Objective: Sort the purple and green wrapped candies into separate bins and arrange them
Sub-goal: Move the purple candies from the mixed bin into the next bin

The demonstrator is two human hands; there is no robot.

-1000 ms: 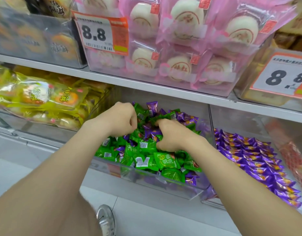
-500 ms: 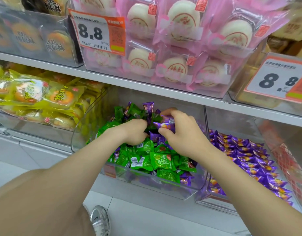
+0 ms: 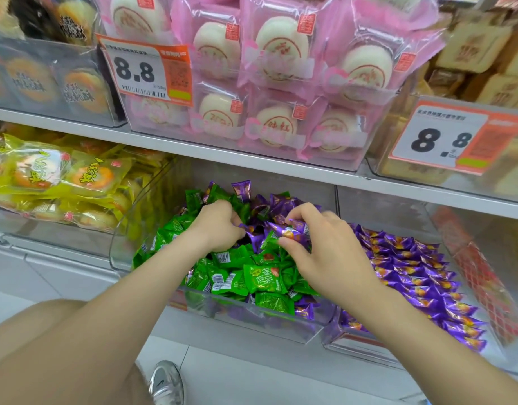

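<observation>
Two hands work in the head view, both sunk into the clear middle bin (image 3: 251,317) on the lower shelf. The left hand (image 3: 219,226) has its fingers (image 3: 237,222) curled down into the pile at the back of the bin, with a purple wrapper right at their tips; whether they actually grip it cannot be told. The right hand (image 3: 330,258) pinches a small bunch of purple candies (image 3: 289,232) between thumb and fingers, held just above the heap.

Green candies (image 3: 260,277) fill the front and left of the middle bin, while loose purple ones (image 3: 278,203) lie jumbled among them at the back, and a few more show low against the front wall. Just beside it, the right-hand bin (image 3: 357,344) holds only purple pieces, laid in neat overlapping rows (image 3: 412,276).

Judging from this, the sorting is well under way but not finished: the purple bin looks largely arranged, yet a fair number of purple pieces remain to be picked out of the green, and the green ones lie in a loose heap, not yet arranged.

Above, the upper shelf (image 3: 251,159) carries pink-wrapped cakes (image 3: 278,51) and an orange price tag (image 3: 143,71); yellow packets (image 3: 59,176) sit in the bin to the left.
</observation>
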